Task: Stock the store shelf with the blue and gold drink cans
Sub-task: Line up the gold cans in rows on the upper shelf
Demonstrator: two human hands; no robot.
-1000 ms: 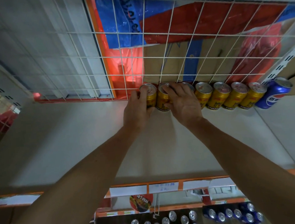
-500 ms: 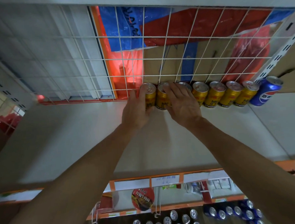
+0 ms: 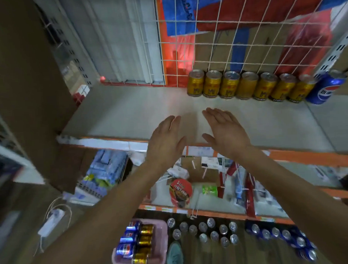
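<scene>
Several gold cans stand in a row at the back of the white shelf, against the wire grid. One blue can ends the row on the right. My left hand and my right hand hover above the shelf's front edge, fingers straight, holding nothing. Both hands are well apart from the cans. Down on the floor a pink basket holds blue and gold cans lying on their sides.
Silver-topped cans and blue cans stand on the floor beside the basket. A lower shelf carries snacks and packets. A brown panel rises on the left. A shoe shows by the basket.
Both hands let go of the two leftmost gold cans and drew back to the shelf's front edge. The view tilted down, bringing the floor and basket into sight.
</scene>
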